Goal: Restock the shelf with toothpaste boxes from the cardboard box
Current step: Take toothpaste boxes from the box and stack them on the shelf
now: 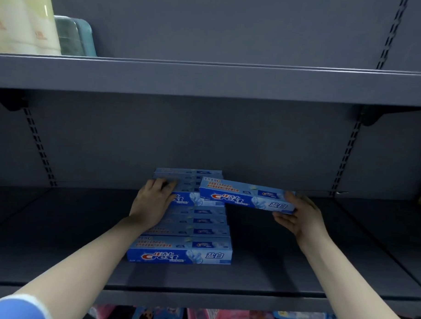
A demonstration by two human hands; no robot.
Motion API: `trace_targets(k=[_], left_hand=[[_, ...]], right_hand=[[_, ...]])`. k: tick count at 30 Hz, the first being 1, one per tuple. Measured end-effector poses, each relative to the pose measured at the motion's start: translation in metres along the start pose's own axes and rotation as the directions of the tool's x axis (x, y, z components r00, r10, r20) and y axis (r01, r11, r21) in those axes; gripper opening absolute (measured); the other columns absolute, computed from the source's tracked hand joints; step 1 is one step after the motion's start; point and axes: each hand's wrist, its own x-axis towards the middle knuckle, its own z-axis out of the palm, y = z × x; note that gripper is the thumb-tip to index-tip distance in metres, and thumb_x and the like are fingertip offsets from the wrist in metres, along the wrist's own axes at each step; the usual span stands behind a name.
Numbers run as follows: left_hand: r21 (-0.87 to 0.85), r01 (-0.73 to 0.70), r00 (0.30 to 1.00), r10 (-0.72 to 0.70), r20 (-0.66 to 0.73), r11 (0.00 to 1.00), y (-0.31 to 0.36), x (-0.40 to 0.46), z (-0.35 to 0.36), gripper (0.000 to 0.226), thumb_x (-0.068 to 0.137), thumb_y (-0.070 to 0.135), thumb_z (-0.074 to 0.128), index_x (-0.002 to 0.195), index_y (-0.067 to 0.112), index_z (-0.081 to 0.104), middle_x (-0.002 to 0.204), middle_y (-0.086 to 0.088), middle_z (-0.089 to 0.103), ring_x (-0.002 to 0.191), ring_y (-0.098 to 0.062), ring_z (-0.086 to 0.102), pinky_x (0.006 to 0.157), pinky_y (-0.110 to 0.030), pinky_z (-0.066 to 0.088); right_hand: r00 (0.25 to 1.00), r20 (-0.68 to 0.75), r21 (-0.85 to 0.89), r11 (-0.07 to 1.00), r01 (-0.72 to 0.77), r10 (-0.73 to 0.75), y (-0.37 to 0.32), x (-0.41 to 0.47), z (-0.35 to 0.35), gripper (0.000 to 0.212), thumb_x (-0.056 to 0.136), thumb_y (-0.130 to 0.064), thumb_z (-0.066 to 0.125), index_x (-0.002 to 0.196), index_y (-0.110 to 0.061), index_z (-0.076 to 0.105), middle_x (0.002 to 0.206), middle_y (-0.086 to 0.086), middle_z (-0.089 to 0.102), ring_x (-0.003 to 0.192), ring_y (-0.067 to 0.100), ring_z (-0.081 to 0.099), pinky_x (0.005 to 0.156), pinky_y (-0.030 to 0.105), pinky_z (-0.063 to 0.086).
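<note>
Toothpaste boxes (246, 196): about nine

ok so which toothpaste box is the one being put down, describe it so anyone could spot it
On the dark grey metal middle shelf, right of the blue toothpaste box stacks, it is the blue rectangular toothpaste box in the right hand. It alone is tilted, off the shelf.

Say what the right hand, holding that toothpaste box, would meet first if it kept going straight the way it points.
The right hand points up and left into the shelf. The toothpaste box in its grip would likely meet the rear stack of boxes first; its left end already overlaps them in view, though depth is unclear.
</note>
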Motion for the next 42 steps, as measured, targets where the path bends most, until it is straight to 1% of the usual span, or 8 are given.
trace_targets(k=[5, 10, 15, 20, 25, 30, 35, 42], left_hand=[[-0.066, 0.087, 0.989, -0.078, 0.126, 0.994, 0.004, 0.000, -0.005, 0.053, 0.099, 0.033, 0.039, 0.147, 0.016, 0.027, 0.146, -0.006, 0.034, 0.132, -0.025, 0.030, 0.109, -0.037, 0.027], [-0.489, 0.071, 0.995, -0.029, 0.093, 0.869, 0.013, -0.024, -0.036, 0.078, 0.082, 0.013, 0.066, 0.146, 0.025, 0.023, 0.145, 0.010, 0.025, 0.130, -0.003, 0.018, 0.111, -0.024, 0.017], [-0.639, 0.194, 0.975, -0.073, 0.211, 0.744, 0.021, -0.052, -0.054, 0.074, 0.075, 0.026, 0.077, 0.135, 0.042, 0.035, 0.128, 0.021, 0.038, 0.119, 0.002, 0.038, 0.102, -0.018, 0.031], [-0.615, 0.292, 0.956, -0.198, 0.218, 0.732, 0.008, -0.055, -0.064, 0.054, 0.074, 0.021, 0.078, 0.124, 0.027, 0.058, 0.112, 0.016, 0.055, 0.092, 0.003, 0.056, 0.073, 0.003, 0.037], [-0.610, 0.315, 0.948, -0.213, 0.235, 0.727, -0.007, -0.065, -0.069, 0.046, 0.072, 0.018, 0.080, 0.114, 0.023, 0.063, 0.105, 0.012, 0.063, 0.084, 0.008, 0.057, 0.075, -0.006, 0.046], [-0.600, 0.323, 0.946, -0.232, 0.227, 0.732, -0.015, -0.069, -0.064, 0.044, 0.075, 0.021, 0.077, 0.115, 0.029, 0.061, 0.110, 0.010, 0.059, 0.092, -0.005, 0.060, 0.075, -0.011, 0.045], [-0.601, 0.361, 0.931, -0.312, 0.189, 0.713, -0.020, -0.069, -0.055, 0.047, 0.075, 0.018, 0.077, 0.118, 0.027, 0.061, 0.108, 0.006, 0.061, 0.091, -0.007, 0.061, 0.075, -0.017, 0.047], [-0.524, 0.379, 0.918, -0.382, 0.108, 0.763, -0.017, -0.063, -0.046, 0.046, 0.075, 0.023, 0.076, 0.118, 0.021, 0.059, 0.103, 0.005, 0.065, 0.083, -0.008, 0.059, 0.074, -0.025, 0.046]], right_hand=[[0.999, 0.024, 0.001, 0.999, -0.034, 0.034, 0.008, -0.002, 0.006, 0.021, 0.089, -0.021, 0.061, 0.103, -0.009, 0.051, 0.088, 0.012, 0.064, 0.071, 0.027, 0.063, 0.060, 0.031, 0.053], [0.996, 0.062, -0.039, 0.997, -0.066, 0.069, 0.015, -0.005, 0.016, 0.014, 0.088, -0.023, 0.061, 0.091, -0.011, 0.054, 0.086, 0.012, 0.064, 0.070, 0.027, 0.063, 0.060, 0.031, 0.052], [0.985, 0.130, -0.081, 0.991, -0.105, 0.115, 0.026, -0.013, 0.036, 0.019, 0.087, -0.025, 0.063, 0.099, -0.013, 0.055, 0.088, 0.012, 0.065, 0.071, 0.027, 0.064, 0.058, 0.031, 0.052], [0.971, 0.199, -0.134, 0.985, -0.107, 0.132, 0.036, -0.021, 0.053, 0.018, 0.087, -0.027, 0.063, 0.096, -0.013, 0.055, 0.089, 0.011, 0.066, 0.073, 0.026, 0.065, 0.062, 0.032, 0.053], [0.965, 0.258, -0.332, 0.942, 0.051, 0.038, 0.046, -0.033, 0.064, 0.020, 0.089, -0.031, 0.060, 0.103, -0.017, 0.059, 0.095, 0.002, 0.066, 0.072, 0.016, 0.060, 0.062, 0.023, 0.047], [0.947, 0.316, -0.484, 0.849, 0.211, -0.055, 0.053, -0.039, 0.065, 0.017, 0.087, -0.031, 0.064, 0.101, -0.023, 0.060, 0.093, -0.010, 0.065, 0.080, 0.001, 0.060, 0.058, 0.013, 0.043], [0.942, 0.317, -0.562, 0.778, 0.281, -0.111, 0.056, -0.033, 0.063, 0.015, 0.083, -0.020, 0.068, 0.098, -0.024, 0.065, 0.097, -0.006, 0.067, 0.091, 0.011, 0.064, 0.074, 0.022, 0.048], [0.937, 0.297, -0.648, 0.683, 0.338, -0.182, 0.055, -0.022, 0.075, 0.020, 0.083, -0.016, 0.065, 0.104, -0.018, 0.067, 0.092, -0.008, 0.065, 0.087, 0.010, 0.061, 0.063, 0.016, 0.042]])
